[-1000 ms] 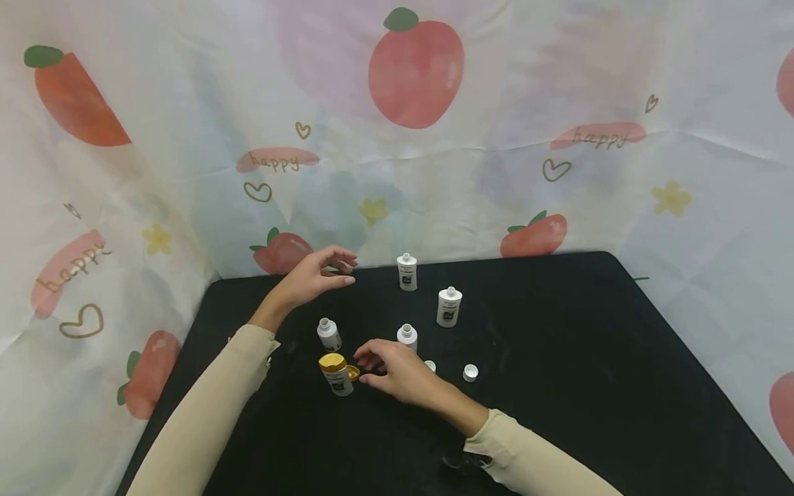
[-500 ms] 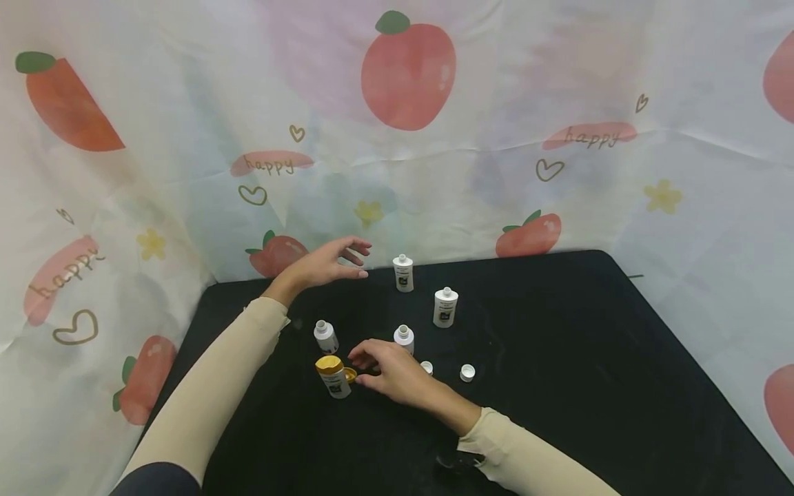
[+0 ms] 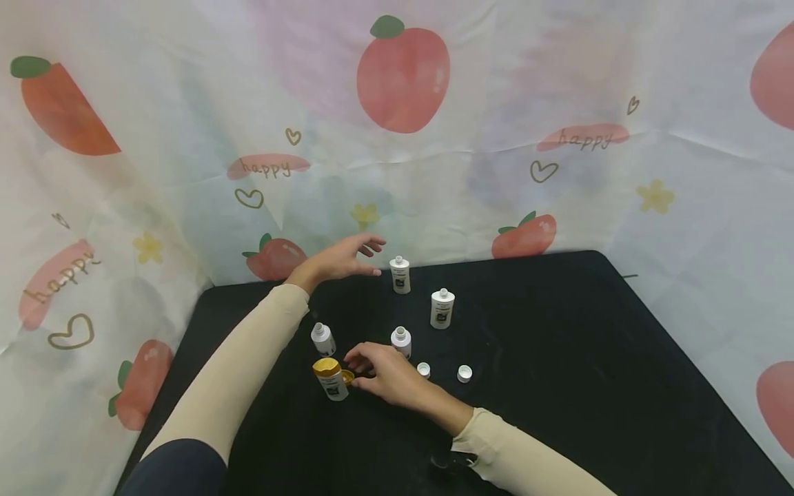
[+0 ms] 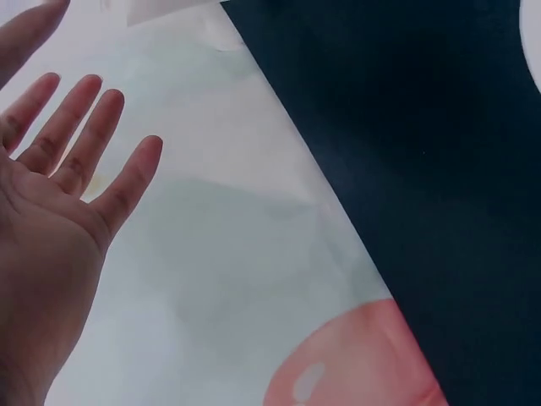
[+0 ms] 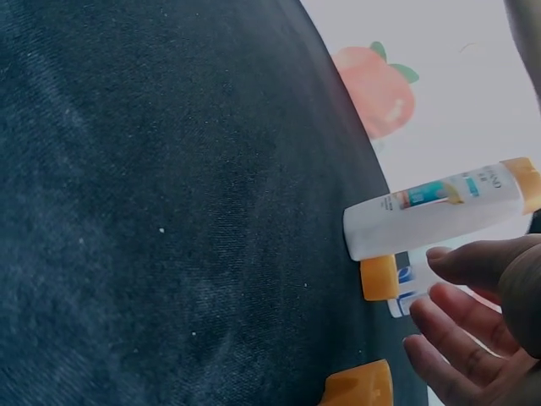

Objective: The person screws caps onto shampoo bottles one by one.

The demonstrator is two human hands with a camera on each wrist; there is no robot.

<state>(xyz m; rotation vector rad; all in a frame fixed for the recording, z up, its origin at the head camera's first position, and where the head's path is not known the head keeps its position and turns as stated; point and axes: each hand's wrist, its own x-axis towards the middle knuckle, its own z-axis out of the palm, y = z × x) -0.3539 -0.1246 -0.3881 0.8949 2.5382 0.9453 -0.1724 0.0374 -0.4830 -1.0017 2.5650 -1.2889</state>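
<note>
My left hand point(image 3: 347, 257) reaches over the far side of the table, fingers spread and holding nothing, just left of an uncapped white bottle point(image 3: 400, 276). In the left wrist view its palm and extended fingers show. Nearer, my right hand point(image 3: 389, 375) hovers with loosely bent fingers beside a gold flip cap point(image 3: 347, 377). Left of that cap stands a white bottle with a gold cap point(image 3: 331, 380). The right wrist view shows this capped bottle point(image 5: 435, 211) close above the thumb, with the loose orange-gold cap point(image 5: 379, 277) by its base. Nothing is in the right hand.
More uncapped white bottles stand at the left point(image 3: 323, 339), behind the right hand point(image 3: 401, 340) and at centre right point(image 3: 442, 308). Two white caps, one by the right wrist point(image 3: 424, 370) and one farther right point(image 3: 464, 373), lie on the black table point(image 3: 558, 358). A printed curtain point(image 3: 471, 193) borders it.
My left hand has moved to the right and slightly away, closer to the far uncapped bottle. The right hand keeps its place beside the gold cap. The head view has shifted slightly.
</note>
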